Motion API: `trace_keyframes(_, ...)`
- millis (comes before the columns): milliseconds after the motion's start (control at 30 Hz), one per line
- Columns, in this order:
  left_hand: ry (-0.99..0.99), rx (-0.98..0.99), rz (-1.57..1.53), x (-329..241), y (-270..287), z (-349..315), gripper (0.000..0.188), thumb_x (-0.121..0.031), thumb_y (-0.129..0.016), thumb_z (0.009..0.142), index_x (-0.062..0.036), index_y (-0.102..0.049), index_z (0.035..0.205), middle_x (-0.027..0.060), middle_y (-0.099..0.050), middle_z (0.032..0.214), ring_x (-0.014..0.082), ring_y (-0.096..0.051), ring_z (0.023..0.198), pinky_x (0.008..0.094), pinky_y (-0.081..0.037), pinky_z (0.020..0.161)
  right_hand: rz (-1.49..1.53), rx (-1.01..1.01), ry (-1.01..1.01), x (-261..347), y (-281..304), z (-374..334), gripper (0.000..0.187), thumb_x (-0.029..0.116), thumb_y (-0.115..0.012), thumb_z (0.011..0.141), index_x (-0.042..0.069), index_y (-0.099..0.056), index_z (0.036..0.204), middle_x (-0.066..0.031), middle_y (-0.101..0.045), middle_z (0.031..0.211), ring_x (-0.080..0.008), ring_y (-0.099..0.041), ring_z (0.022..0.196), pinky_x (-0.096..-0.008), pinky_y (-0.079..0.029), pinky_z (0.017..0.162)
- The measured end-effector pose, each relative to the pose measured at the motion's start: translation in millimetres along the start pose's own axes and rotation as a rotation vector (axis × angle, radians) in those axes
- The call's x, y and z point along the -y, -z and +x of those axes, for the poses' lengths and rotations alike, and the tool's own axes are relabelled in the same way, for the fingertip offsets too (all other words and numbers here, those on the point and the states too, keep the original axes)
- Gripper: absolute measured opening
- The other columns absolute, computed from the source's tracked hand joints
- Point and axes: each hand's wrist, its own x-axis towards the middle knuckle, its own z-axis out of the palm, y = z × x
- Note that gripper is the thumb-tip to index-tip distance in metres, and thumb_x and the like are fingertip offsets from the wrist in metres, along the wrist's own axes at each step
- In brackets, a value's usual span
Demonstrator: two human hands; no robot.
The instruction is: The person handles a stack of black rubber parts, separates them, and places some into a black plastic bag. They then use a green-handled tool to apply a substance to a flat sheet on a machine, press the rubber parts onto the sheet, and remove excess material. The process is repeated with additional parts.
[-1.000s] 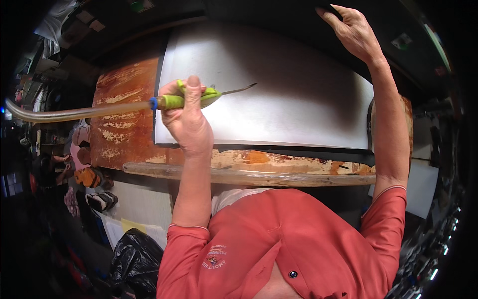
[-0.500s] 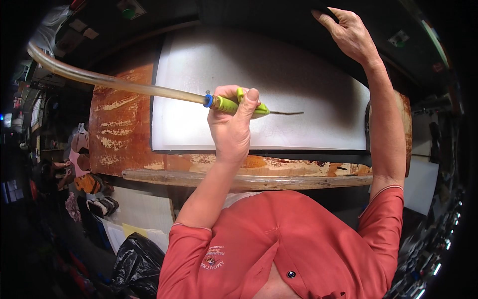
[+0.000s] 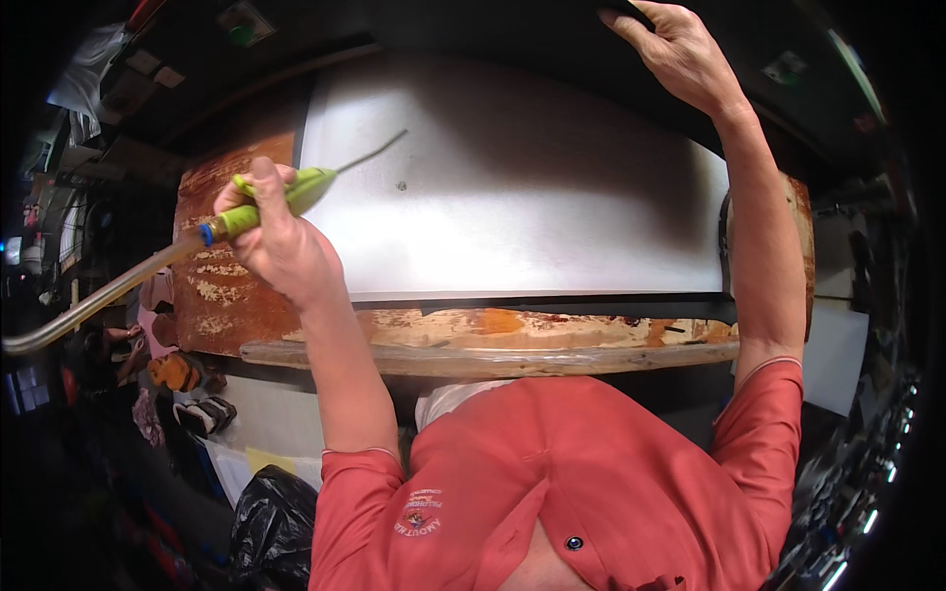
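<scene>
Head view: left hand [image 3: 288, 244] clasps a green blow gun [image 3: 309, 189]; whether right hand [image 3: 688, 59] grips, I cannot tell.

Pale lettering [image 3: 422, 529], inverted in view, stands around a small emblem [image 3: 415, 516] at left on the red shirt [image 3: 601, 443].

Sheet [image 3: 532, 227]: white, shading to grey. At sheet's left edge: air gun [image 3: 311, 187] lime-green, collar [image 3: 205, 234] blue. Left of sheet: counter [image 3: 222, 320] red-brown, pale-streaked.
</scene>
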Motion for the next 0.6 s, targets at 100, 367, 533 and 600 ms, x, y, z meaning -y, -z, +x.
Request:
trace_keyframes(100, 0.036, -0.062, -0.035, 10.3, -10.1, 11.5, 0.025, -0.022, -0.083, 0.095, -0.0141, -0.059, 0.098, 0.0012, -0.066, 0.093, 0.0147, -0.067, 0.085, 0.0357, -0.062, 0.090, -0.011, -0.005, 0.008, 5.4, 0.4, 0.9, 0.027, 0.024, -0.067, 0.105, -0.001, -0.073, 0.096, -0.0053, -0.056, 0.062, -0.0123, -0.048, 0.061, -0.0355, -0.043, 0.060)
trace_keyframes(367, 0.298, 0.211, -0.244, 15.5, -87.6, -72.3, 0.016, -0.025, -0.076, 0.101, -0.0150, -0.064, 0.099, 0.0009, -0.070, 0.091, 0.0133, -0.066, 0.091, 0.0369, -0.050, 0.097, -0.019, 0.013, 0.076, 12.4, -4.0, -2.3, 0.027, 0.024, -0.067, 0.105, -0.001, -0.073, 0.097, -0.0089, -0.056, 0.062, -0.0141, -0.049, 0.061, -0.0374, -0.044, 0.061)
trace_keyframes(533, 0.528, 0.406, -0.305, -9.2, -86.2, -111.1, 0.021, -0.017, -0.079, 0.100, -0.0085, -0.061, 0.106, 0.0029, -0.068, 0.095, 0.0114, -0.068, 0.083, 0.0297, -0.061, 0.077, 0.012, 0.041, -0.013, 5.1, -6.8, -9.6, 0.028, 0.025, -0.067, 0.105, 0.000, -0.073, 0.094, -0.0062, -0.055, 0.060, -0.0125, -0.048, 0.060, -0.0364, -0.043, 0.059)
trace_keyframes(600, 0.573, 0.445, -0.290, -20.2, -74.4, -116.4, 0.019, -0.014, -0.079, 0.099, -0.0088, -0.062, 0.106, 0.0036, -0.069, 0.095, 0.0128, -0.069, 0.082, 0.0312, -0.063, 0.076, 0.038, 0.050, -0.035, 1.2, -8.2, -11.9, 0.027, 0.025, -0.067, 0.106, 0.000, -0.073, 0.094, -0.0053, -0.054, 0.060, -0.0117, -0.048, 0.059, -0.0359, -0.043, 0.058)
